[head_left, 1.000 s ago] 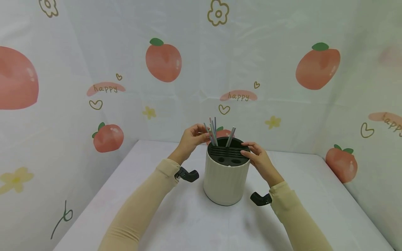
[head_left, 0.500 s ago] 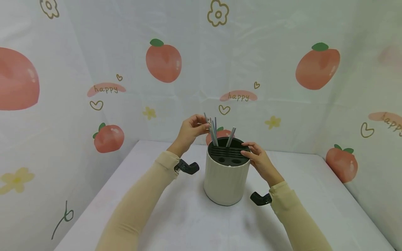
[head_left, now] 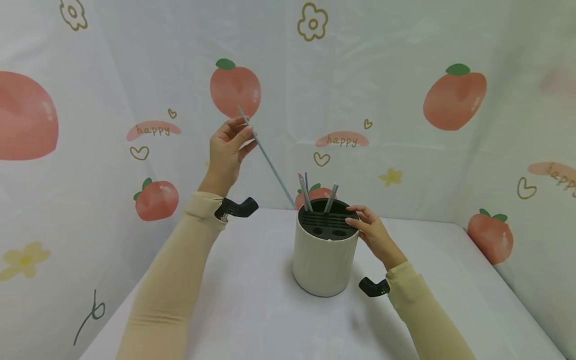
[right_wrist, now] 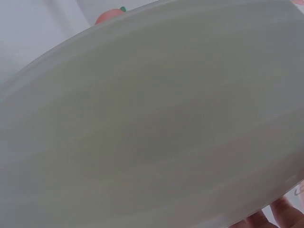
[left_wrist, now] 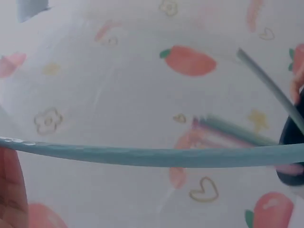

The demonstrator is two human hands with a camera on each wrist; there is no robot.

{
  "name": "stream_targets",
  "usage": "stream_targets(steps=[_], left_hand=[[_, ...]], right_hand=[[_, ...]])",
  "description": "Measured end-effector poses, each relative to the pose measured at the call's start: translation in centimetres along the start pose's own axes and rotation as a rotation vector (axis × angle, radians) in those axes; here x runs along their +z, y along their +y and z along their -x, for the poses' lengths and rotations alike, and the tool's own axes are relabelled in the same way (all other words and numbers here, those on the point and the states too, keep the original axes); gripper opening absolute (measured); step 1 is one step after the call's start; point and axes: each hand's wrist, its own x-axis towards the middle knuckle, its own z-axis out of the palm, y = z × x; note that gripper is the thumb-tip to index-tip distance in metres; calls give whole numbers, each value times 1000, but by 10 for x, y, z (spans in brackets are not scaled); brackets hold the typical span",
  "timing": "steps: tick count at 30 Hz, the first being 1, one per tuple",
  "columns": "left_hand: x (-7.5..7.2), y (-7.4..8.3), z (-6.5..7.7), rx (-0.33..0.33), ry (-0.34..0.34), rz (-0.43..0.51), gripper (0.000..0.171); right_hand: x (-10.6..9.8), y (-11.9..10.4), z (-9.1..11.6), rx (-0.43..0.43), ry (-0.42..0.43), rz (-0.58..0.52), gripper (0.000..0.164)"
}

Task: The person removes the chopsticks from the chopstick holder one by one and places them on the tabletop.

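Observation:
My left hand, raised to the left of the holder, pinches a long thin blue-grey chopstick near its upper end. It slants down to the right, its lower tip beside the holder's left rim in the head view. In the left wrist view the chopstick spans the picture. The holder is a ribbed off-white cylinder with a black slotted top. My right hand grips the top's right rim with thumb and fingers. Its fingers show beyond the holder's wall in the right wrist view.
Several more chopsticks lean in the holder's rear compartment, with another group to their right. The holder stands upright on a white-covered table. A white curtain printed with peaches hangs behind and at both sides.
My left hand has drawn one chopstick up and left out of the holder's rear compartment, and it now slants in the air. The right hand and the holder have stayed in place.

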Motion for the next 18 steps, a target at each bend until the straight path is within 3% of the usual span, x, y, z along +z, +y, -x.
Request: stream_targets(steps=[4,11,15,18], left_hand=[[-33,-21,11,-170,38,-86,14],[-87,-106,59,-521,-7,-415,36],[-106,-147,84,-654,13,-530,36],[-116,-168,97,-723,46,-578,34]], right_hand=[[0,0,-1,9,2,2,22],[-2,0,-1,18,-5,14,23],[-2,0,-1,24,-5,16,23],[-1,0,-2,23,-5,12,23]])
